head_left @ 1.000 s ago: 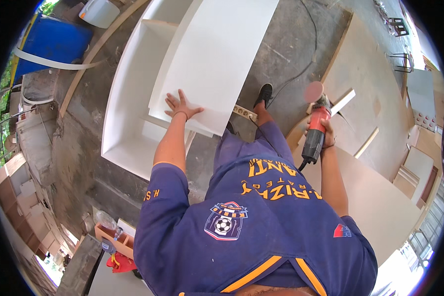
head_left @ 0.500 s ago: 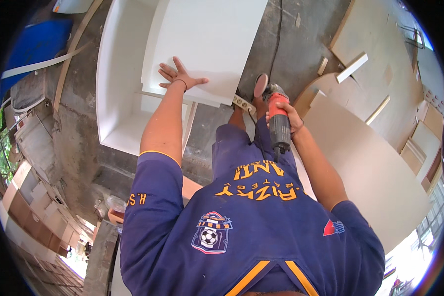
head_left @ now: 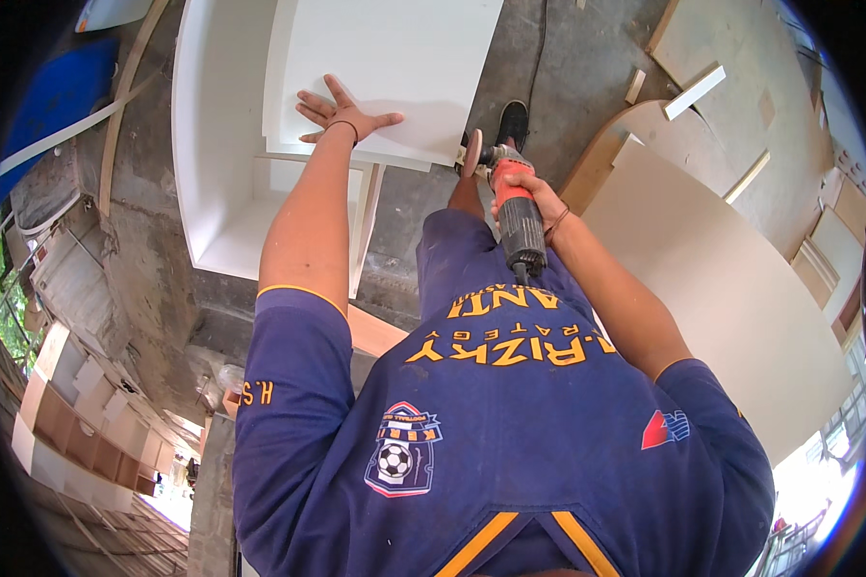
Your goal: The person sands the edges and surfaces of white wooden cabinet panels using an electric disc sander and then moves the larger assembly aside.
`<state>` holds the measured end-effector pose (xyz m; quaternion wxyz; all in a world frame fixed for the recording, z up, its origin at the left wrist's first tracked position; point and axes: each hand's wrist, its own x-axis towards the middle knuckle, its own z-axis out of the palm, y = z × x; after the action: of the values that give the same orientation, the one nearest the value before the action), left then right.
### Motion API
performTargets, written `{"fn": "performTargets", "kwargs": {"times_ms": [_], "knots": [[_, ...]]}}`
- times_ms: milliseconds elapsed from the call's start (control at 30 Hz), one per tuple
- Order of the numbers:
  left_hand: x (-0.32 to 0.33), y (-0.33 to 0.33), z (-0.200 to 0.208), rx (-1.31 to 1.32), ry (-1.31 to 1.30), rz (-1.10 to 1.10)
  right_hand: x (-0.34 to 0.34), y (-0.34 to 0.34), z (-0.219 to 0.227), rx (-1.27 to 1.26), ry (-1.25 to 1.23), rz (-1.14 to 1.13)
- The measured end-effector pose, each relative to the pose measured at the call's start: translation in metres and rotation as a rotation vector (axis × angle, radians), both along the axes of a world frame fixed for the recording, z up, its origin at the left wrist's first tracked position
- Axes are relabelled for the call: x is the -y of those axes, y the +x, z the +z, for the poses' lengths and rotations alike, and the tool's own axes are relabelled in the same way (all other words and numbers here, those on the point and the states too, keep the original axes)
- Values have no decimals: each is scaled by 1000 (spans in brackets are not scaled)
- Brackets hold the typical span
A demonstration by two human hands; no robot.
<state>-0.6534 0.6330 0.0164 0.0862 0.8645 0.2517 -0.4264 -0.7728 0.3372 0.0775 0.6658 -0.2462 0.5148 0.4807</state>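
My left hand [head_left: 340,115] lies flat with fingers spread on a white panel [head_left: 394,53], which rests on top of a white box-like cabinet [head_left: 198,125]. In my right hand [head_left: 539,200] is a red and black angle grinder [head_left: 520,216], gripped around its body. The grinder's round sanding disc [head_left: 472,154] stands edge-on close to the panel's near right corner; whether it touches cannot be made out. A dark cord comes out of the tool's rear end by my shorts.
A large curved pale board [head_left: 702,279] leans at my right. Beyond it lies a wooden panel [head_left: 741,96] with short battens [head_left: 695,92]. A black cable [head_left: 539,58] runs along the grey concrete floor [head_left: 597,48]. Blue sheeting [head_left: 63,106] is at far left.
The grinder has moved left toward the panel's corner, its disc turning from face-visible to edge-on. My left hand stays spread on the panel. The view has shifted a little.
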Motion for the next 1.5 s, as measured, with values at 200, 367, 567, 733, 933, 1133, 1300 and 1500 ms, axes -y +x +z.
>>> {"fn": "performTargets", "kwargs": {"times_ms": [200,367,567,733,933,1133,1300,1500], "knots": [[0,2,3,-7,8,24,-7,-5,-5,-29,18,11],[2,3,3,-18,6,14,-7,-9,-12,-87,63,-25],[0,1,0,-27,8,29,-12,-4,-2,-55,2,8],[2,3,1,-43,11,31,-14,-3,-4,-52,35,-28],[0,2,0,-34,9,29,-16,1,-1,-67,32,-20],[3,3,6,-38,5,24,-16,4,-2,-88,47,-32],[3,4,8,-42,-6,26,-14,5,-7,-116,75,-27],[3,4,6,-55,4,21,-17,11,-6,-103,38,-22]]}}
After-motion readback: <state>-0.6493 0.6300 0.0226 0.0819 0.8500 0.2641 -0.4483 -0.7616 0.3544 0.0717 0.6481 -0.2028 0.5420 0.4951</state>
